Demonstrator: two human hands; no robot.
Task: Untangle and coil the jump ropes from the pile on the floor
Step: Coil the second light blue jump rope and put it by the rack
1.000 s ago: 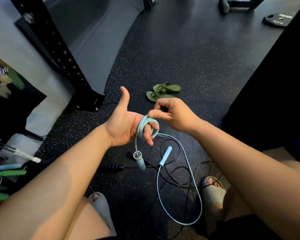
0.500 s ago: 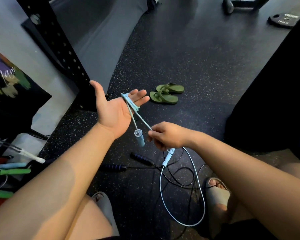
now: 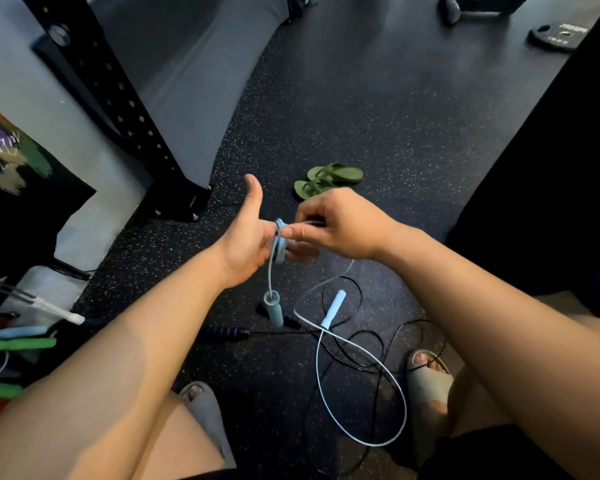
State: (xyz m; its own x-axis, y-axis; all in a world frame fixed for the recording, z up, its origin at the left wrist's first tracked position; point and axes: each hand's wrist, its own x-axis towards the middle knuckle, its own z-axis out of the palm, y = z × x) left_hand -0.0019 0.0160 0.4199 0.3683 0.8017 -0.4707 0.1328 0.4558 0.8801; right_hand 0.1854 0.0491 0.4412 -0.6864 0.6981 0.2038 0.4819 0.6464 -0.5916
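Head view: the left hand point(image 3: 246, 237) is held up with the thumb raised and the fingers released, nearly straight. A few turns of the light blue jump rope point(image 3: 280, 245) sit around them. The right hand point(image 3: 340, 226) pinches this rope just beside the turns. One blue handle point(image 3: 274, 308) hangs under the left hand; the other handle point(image 3: 333, 308) lies on the floor point(image 3: 361, 133) with a long loose loop. I judge the coiling only begun, and the black jump rope point(image 3: 224, 332) lies tangled and untouched.
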